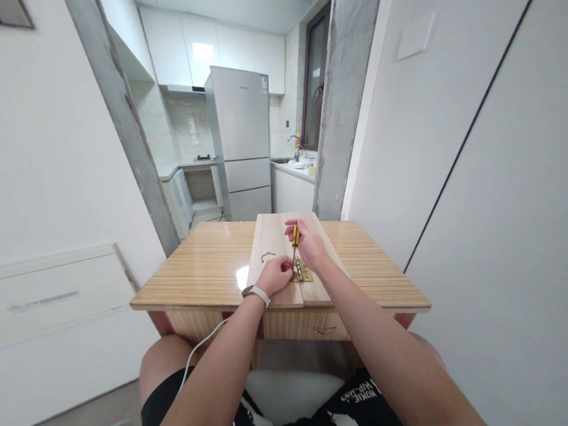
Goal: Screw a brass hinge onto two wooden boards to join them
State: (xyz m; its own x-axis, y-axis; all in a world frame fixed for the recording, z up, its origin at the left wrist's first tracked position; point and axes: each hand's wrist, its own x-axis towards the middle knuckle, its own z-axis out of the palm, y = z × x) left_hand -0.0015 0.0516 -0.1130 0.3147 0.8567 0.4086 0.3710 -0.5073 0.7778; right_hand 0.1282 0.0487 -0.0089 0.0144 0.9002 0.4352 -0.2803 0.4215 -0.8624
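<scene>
My right hand (309,240) is closed round the yellow and black handle of a screwdriver (295,234), which stands nearly upright with its tip down at a brass hinge (306,271). The hinge lies across the seam between two pale wooden boards (272,231) on the table. At the hinge's left edge, my left hand (277,274) has its fingers bent and pressed together. Whatever its fingertips hold, if anything, is hidden. A small dark curved handle (268,256) lies on the left board, beyond my left hand.
The boards rest on a wood-grain table (193,268) with a drawer handle (324,330) at its front. A white cable (196,348) runs below its left front edge. Beyond stand a silver fridge (242,116) and a sink counter (293,178). White walls flank both sides.
</scene>
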